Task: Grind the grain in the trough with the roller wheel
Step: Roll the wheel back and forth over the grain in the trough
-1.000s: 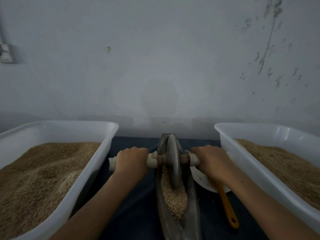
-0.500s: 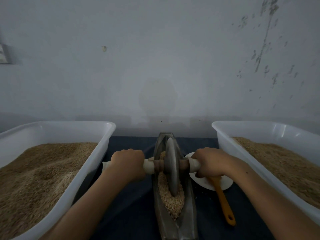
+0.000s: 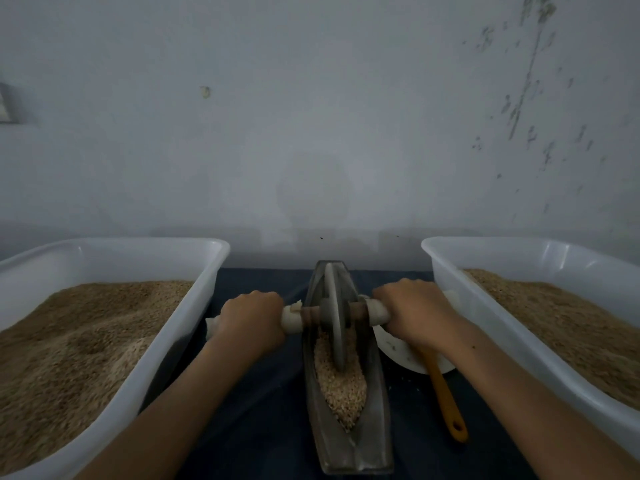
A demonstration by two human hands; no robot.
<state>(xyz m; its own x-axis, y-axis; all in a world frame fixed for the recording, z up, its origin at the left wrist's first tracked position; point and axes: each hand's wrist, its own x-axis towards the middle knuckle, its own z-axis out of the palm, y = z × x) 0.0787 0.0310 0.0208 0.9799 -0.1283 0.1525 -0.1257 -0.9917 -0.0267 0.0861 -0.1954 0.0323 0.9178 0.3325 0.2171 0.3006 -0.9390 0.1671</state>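
The roller wheel [image 3: 335,322] stands upright in the metal trough [image 3: 346,441], its lower edge sunk into the grain [image 3: 341,386]. The trough is long and boat-shaped, lying lengthwise away from the person in the centre of the dark blue table cover [image 3: 263,410]. The grain fills the near part of the trough, approx. from the wheel to the pointed near end.

A wooden axle [image 3: 311,312] goes through the wheel, w/ a pale wrapped handle on each side. The left hand [image 3: 251,318] grips the left handle, fingers clenched around it from above; the end of the wrapping sticks out on the outer side of the hand. The right hand [image 3: 414,315] grips the right handle in the same way, fingers curled over it. Both forearms reach forward from the bottom corners.

On the left stands a white plastic tub [image 3: 194,327] filled w/ brownish grain or husk. On the right is a second white tub [image 3: 485,323], also w/ similar brownish material. Between the trough and the right tub is a white plate [image 3: 394,348], partly hidden under the right hand. An orange handle [image 3: 445,396] of some utensil lies from the plate toward the person; its head is hidden, so I cannot tell what tool it is. Behind all is a grey wall [image 3: 311,116] w/ dark marks at the upper right.
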